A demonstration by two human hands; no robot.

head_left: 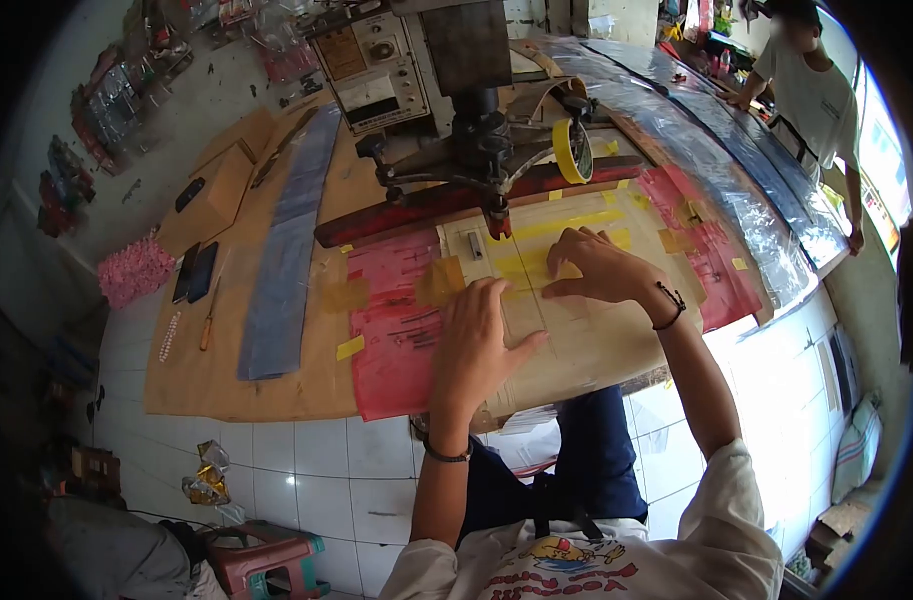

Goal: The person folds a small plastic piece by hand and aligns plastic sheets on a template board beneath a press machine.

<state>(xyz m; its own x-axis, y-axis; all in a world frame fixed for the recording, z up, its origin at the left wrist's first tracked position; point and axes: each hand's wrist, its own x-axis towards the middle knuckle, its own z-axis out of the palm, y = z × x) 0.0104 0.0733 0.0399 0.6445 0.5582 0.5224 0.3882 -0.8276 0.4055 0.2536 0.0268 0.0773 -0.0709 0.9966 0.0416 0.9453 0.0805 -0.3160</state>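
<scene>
My left hand is over the tan sheet near its left side, thumb spread from the other fingers and nothing in it. To its right, my right hand hovers or rests at the yellow tape strips, its fingers curved and apart, holding nothing visible. Whether the fingertips touch the sheet is hard to tell. Red sheets lie at both sides of the tan one. A small metal piece sits just beyond my left hand. Above it stands the machine's head, with a red bar behind.
A tape roll hangs on the machine. Blue-grey strips, phones and an orange-handled tool lie at the left. Clear plastic sheeting covers the right part, where another person stands. A stool is below left.
</scene>
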